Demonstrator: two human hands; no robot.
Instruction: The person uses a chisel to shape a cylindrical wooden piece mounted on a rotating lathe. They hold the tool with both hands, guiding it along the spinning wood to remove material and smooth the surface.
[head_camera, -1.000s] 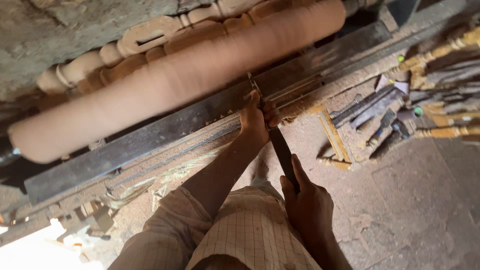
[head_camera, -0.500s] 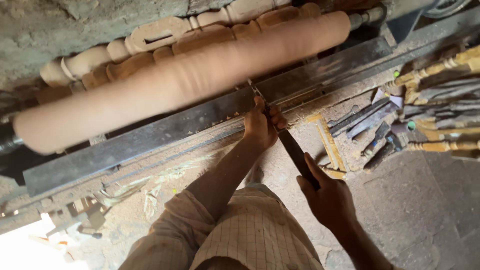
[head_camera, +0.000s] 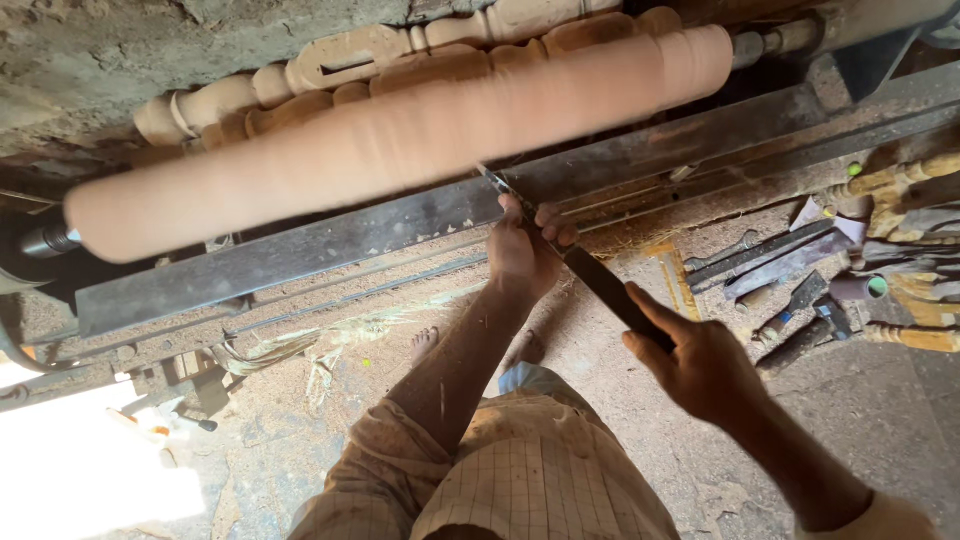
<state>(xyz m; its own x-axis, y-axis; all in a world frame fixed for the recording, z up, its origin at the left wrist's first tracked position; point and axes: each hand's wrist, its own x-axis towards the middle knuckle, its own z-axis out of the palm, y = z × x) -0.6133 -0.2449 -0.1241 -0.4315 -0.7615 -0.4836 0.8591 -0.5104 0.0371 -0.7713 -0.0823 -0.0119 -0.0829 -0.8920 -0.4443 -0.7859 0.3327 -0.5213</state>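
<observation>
A long pale wooden cylinder (head_camera: 400, 140) lies blurred across a lathe, above a dark metal rest bar (head_camera: 330, 240). A long chisel (head_camera: 590, 275) runs from the rest bar back toward me, its tip at the cylinder's lower side. My left hand (head_camera: 525, 250) grips the blade on the rest bar. My right hand (head_camera: 700, 365) holds the dark handle end, lower right.
Carved turned wooden pieces (head_camera: 330, 65) lie behind the cylinder against a rough wall. Several chisels and turned spindles (head_camera: 880, 240) lie on the sawdust-covered floor at right. Shavings (head_camera: 330, 335) hang under the lathe bed. My bare feet (head_camera: 425, 345) show below.
The view has shifted so the lathe sits lower and further right. My right hand has moved right and down along the handle. My left hand stays on the blade at the rest.
</observation>
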